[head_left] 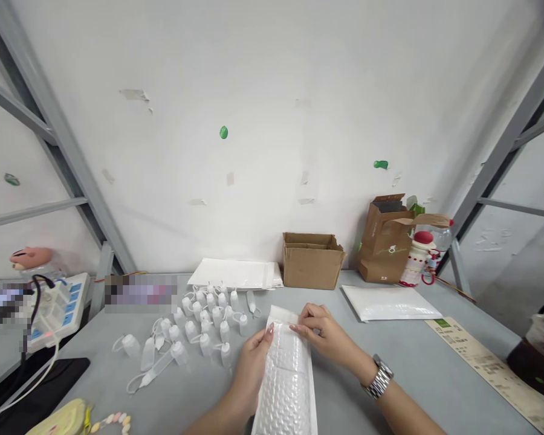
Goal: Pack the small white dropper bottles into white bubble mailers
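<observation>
While our left hand (252,356) pinches the left edge of a white, rectangular bubble-textured mailer (289,383) between thumb and fingers, our right hand (325,334) rests curled fingers on its upper part, and we cannot tell whether they grip it. We have the mailer at the near middle of the flat grey bench (340,402), right of many small white plastic squeeze bottles (204,345); an open brown cardboard box (312,269) stands beyond it.
</observation>
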### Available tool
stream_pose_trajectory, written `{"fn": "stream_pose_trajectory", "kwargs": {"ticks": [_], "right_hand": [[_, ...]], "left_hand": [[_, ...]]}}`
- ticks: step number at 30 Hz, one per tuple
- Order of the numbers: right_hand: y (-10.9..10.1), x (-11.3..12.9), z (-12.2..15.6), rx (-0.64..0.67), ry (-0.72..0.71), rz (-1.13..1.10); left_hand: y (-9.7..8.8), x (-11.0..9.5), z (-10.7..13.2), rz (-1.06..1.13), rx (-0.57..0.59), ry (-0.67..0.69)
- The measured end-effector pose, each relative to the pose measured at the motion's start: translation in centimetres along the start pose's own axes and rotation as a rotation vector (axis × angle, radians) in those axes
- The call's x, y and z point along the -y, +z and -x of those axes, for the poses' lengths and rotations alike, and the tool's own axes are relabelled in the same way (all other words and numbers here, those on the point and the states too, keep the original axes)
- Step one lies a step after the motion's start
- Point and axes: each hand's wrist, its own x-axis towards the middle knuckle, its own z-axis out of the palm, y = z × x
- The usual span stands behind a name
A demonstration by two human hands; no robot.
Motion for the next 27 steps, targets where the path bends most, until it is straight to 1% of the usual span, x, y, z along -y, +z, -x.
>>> {"fn": "stream_pose_trajectory", "kwargs": {"ticks": [4, 5, 6, 9, 11, 13, 15, 18, 20, 23, 25, 27], "right_hand": [[-0.2, 0.5, -1.3, -0.132, -0.008, 0.105], [0.0, 0.7, -1.9, -0.14, -0.041, 0.137], [0.2, 0.9, -2.6, -0.122, -0.091, 0.182], [1.5, 1.6, -5.3, 0.041, -0.296, 0.389], [2.8, 1.7, -7.1, 0.16, -0.432, 0.557], [4.1, 1.7, -8.5, 0.252, -0.552, 0.716], [5.2, 1.5, -9.5, 0.317, -0.642, 0.82], [6.3, 0.9, -10.1, 0.362, -0.717, 0.859], [6.4, 0.6, -10.0, 0.368, -0.736, 0.848], [5.6, 0.3, -9.3, 0.341, -0.722, 0.834], [4.7, 0.6, -8.4, 0.225, -0.634, 0.718], [3.4, 1.0, -7.2, 0.02, -0.459, 0.442]], "left_hand": [[0.0, 0.0, 0.0, 0.003, 0.016, -0.093], [0.0, 0.1, 0.0, 0.005, 0.022, -0.124], [0.1, 0.1, 0.1, 0.008, 0.028, -0.151], [0.2, 0.4, 0.1, 0.03, 0.053, -0.169], [0.2, 0.6, 0.2, 0.036, 0.065, -0.166], [0.3, 0.7, 0.2, 0.026, 0.058, -0.179], [0.3, 0.7, 0.2, 0.011, 0.051, -0.18], [0.2, 0.9, 0.1, 0.008, 0.063, -0.159], [0.2, 1.1, -0.1, 0.005, 0.057, -0.156], [-0.1, 1.6, -0.4, 0.003, 0.057, -0.156], [-0.2, 1.8, -0.6, -0.002, 0.065, -0.139], [-0.4, 1.8, -0.7, -0.027, 0.061, -0.1]]}}
